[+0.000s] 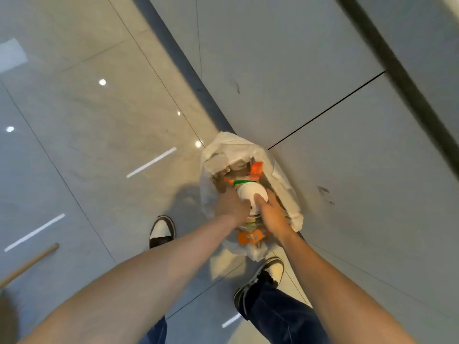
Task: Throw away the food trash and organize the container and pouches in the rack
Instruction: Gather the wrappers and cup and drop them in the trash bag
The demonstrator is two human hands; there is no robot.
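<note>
A white plastic trash bag point(285, 184) stands open on the floor against a grey wall. Inside it lie orange and green wrappers point(255, 168) and crumpled paper. A white round food container point(250, 193), bottom up, is held over the bag's mouth. My left hand point(231, 204) grips its left side and my right hand point(270, 212) grips its right side, thumb on the base. Under the hands an orange pouch point(252, 238) shows at the bag's near edge.
The floor is glossy grey tile point(99, 135). A grey panelled wall point(323, 95) runs along the right. My two shoes point(162, 230) stand beside the bag. A wooden stick point(29, 264) lies at the lower left.
</note>
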